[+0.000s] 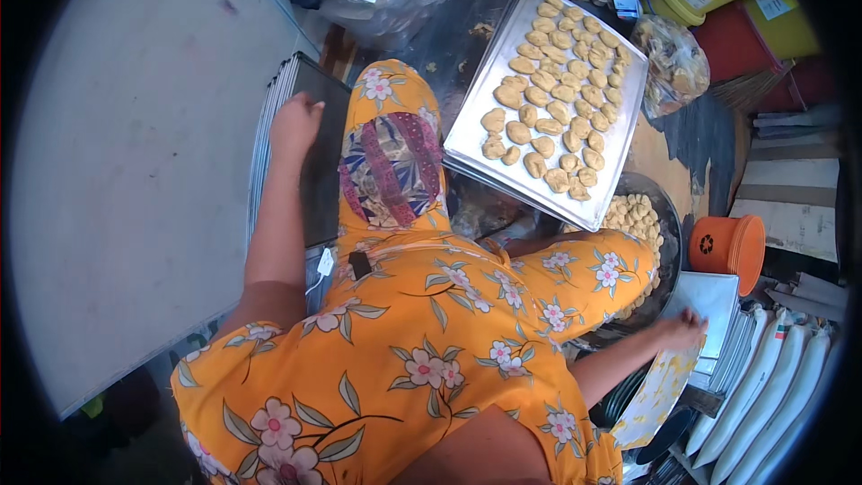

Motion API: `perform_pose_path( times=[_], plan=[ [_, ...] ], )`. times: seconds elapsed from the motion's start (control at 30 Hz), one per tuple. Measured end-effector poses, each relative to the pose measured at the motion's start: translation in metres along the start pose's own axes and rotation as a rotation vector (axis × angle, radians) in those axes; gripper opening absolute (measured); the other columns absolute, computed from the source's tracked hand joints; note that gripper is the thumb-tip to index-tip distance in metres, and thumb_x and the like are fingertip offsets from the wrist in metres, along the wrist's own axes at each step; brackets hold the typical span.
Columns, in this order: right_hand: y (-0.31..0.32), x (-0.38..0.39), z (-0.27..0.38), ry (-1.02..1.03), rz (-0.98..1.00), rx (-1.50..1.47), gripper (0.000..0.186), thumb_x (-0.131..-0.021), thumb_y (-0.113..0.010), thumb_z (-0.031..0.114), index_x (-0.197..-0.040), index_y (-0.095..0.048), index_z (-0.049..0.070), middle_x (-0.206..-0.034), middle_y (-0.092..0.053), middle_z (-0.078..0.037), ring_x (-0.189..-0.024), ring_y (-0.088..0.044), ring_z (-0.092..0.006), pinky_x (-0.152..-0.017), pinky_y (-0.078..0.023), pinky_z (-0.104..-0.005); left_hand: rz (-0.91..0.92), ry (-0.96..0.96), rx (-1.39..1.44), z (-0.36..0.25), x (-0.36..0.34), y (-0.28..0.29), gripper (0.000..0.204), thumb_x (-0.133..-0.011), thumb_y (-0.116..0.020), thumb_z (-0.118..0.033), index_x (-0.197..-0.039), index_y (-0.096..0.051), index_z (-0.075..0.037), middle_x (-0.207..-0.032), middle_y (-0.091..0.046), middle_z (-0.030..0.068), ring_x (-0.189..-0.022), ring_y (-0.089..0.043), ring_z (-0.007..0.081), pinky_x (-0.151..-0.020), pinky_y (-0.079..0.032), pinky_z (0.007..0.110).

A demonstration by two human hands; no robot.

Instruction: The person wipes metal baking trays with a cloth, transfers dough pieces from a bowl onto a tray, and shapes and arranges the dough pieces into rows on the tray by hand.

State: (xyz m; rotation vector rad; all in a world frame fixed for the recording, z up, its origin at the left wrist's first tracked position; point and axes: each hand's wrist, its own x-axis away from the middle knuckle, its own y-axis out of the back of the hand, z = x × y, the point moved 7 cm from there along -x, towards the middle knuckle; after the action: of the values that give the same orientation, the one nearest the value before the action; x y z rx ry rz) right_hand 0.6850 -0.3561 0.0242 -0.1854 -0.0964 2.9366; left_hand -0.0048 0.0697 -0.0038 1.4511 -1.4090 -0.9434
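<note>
Resting flat with fingers together, the left hand (294,124) lies on the top edge of a stack of dark baking trays (310,139) at about ten o'clock from the picture's middle; whether it pinches the edge I cannot tell. Over at four o'clock the right hand (681,328) is spread palm-down, touching the corner of a shiny empty tray (714,298) that tops a second stack, with a yellow patterned cloth (663,391) just below the wrist.

Between the two hands sits the person's lap in an orange flowered dress (431,341), knees pointing toward twelve o'clock. Room is tight on the right: an orange bucket (729,247) stands just beside the shiny tray, and white sacks (772,377) crowd the five o'clock rim. On the left a broad pale wall (135,171) runs right alongside the dark trays.

At one o'clock a silver tray (467,130) lies tilted across a dark bowl (669,216), its lower edge near the raised knee. It carries many small tan dough pieces (557,99) in loose rows, filling most of it. More of the same pieces (633,216) are heaped in the bowl beneath.
</note>
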Motion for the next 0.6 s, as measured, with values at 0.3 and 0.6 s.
perform_pose_path(
  times=[0.3,0.6],
  plan=[
    [-0.205,0.418,0.042,0.454,1.995,-0.004,0.033,-0.084,-0.073,0.017,-0.114,-0.064,0.007,-0.115,-0.062,-0.015,-0.109,-0.058,-0.0317,-0.095,-0.046,-0.0375,-0.182,0.199,-0.238,0.117,0.045,-0.03,0.022,-0.084,-0.066,-0.016,-0.1,-0.065,0.0,-0.1,-0.064,0.0206,-0.092,-0.065,0.0389,-0.082,-0.052,0.049],
    [-0.193,0.556,-0.002,1.127,2.214,0.276,0.084,-0.076,-0.071,0.053,-0.147,-0.038,0.025,-0.157,-0.023,-0.015,-0.146,-0.018,-0.037,-0.116,-0.008,-0.0606,-0.221,0.042,-0.159,0.107,0.063,-0.038,0.018,-0.084,-0.064,-0.013,-0.097,-0.062,0.0,-0.097,-0.062,0.0198,-0.09,-0.063,0.0384,-0.078,-0.052,0.046]
  ],
)
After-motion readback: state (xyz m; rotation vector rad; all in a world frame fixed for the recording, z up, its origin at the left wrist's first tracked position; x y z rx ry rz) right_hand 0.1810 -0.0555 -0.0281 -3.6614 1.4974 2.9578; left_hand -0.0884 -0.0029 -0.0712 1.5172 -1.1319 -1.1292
